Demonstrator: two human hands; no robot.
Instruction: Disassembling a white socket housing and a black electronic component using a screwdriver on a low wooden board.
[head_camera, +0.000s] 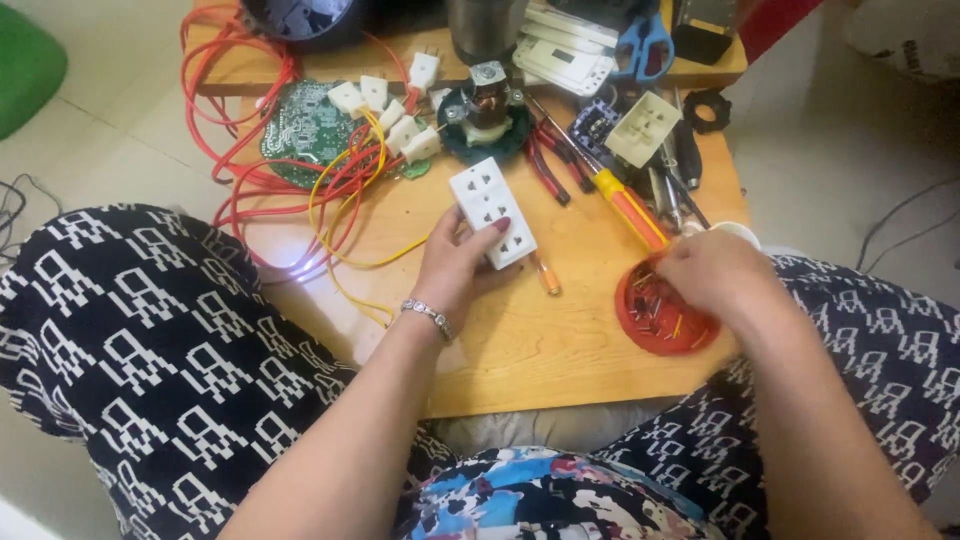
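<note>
Socket strip, white and rectangular with three rows of holes, sits at the middle of the desk, tilted with one short end toward the far edge. The left hand grasps it from the near side, thumb lying across the strip's front face near its lower end and the fingers wrapped behind, so the strip rises out of the top of that hand.

The desk itself is a small wooden board resting across the person's lap, its far half crowded. A tangle of red and yellow wires spreads over the far left corner, lying partly on a round green circuit board. White plug pieces lie scattered just beyond the strip. A dark round base with a copper-wound motor stands directly past the strip's far end. A cream square socket face lies toward the far right corner, with blue-handled scissors beyond it. A yellow-and-red screwdriver lies diagonally to the right of the strip.

A red round lid holding small bits sits at the right edge. The right hand rests over it, fingers curled down into it; whether they pinch anything I cannot tell. It is well apart from the strip.
</note>
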